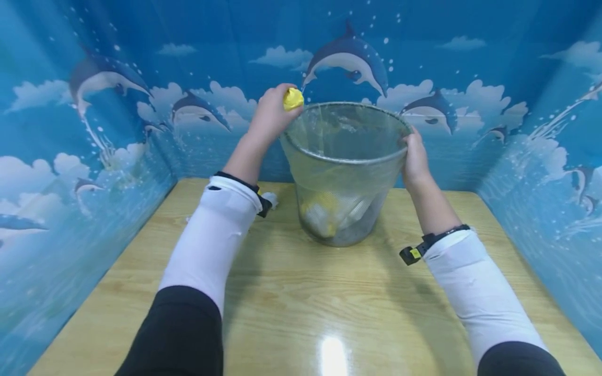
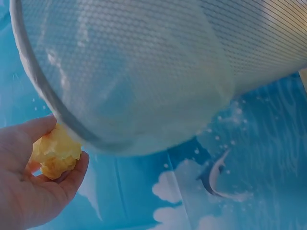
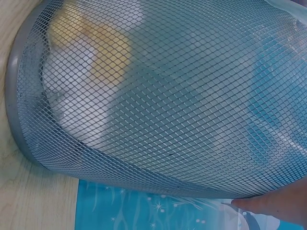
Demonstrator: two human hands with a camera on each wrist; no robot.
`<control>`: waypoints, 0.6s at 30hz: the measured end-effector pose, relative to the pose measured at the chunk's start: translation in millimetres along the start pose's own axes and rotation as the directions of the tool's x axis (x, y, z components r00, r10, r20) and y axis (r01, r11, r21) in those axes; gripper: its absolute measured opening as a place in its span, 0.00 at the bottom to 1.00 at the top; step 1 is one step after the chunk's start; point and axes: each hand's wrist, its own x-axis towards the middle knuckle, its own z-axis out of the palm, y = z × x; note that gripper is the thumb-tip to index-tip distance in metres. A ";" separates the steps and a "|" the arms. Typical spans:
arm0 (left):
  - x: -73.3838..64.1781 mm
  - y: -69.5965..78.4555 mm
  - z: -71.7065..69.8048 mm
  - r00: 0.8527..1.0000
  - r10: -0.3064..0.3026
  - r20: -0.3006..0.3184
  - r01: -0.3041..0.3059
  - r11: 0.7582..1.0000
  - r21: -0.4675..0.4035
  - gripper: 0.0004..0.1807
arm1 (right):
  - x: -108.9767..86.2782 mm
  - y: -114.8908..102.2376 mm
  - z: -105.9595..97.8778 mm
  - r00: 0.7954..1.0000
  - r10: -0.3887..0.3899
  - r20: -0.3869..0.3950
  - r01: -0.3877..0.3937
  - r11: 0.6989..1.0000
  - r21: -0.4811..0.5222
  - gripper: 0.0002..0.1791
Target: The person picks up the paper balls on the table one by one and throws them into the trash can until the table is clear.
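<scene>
My left hand (image 1: pixel 274 114) holds a crumpled yellow paper ball (image 1: pixel 293 98) at the left rim of a wire-mesh wastebasket (image 1: pixel 359 177). In the left wrist view, thumb and fingers curl round the ball (image 2: pixel 56 152), close beside the basket's rim (image 2: pixel 36 79). On the opposite side my right hand (image 1: pixel 416 159) grips the basket's rim, fingers partly hidden behind it. A thin translucent bag lines the basket. Through the mesh, yellow and white crumpled pieces (image 3: pixel 79 72) show at the bottom.
The basket stands toward the back of a light wooden table (image 1: pixel 301 292). A small white crumpled piece (image 1: pixel 270 199) lies on the table, partly hidden by the left wrist's strap. Blue dolphin-print curtains (image 1: pixel 226 52) enclose the back and both sides.
</scene>
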 end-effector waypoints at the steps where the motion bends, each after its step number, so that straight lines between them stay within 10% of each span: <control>1: 1.0 3.5 1.2 1.000 0.010 0.008 -0.011 1.000 0.002 0.33 | -0.1 -0.1 -0.1 1.000 -0.002 -0.001 0.002 1.000 0.000 0.37; 18: 5.5 38.8 22.9 0.984 0.118 0.134 -0.123 0.992 0.026 0.34 | -2.8 0.5 -0.1 1.000 -0.024 0.016 0.023 1.000 0.015 0.36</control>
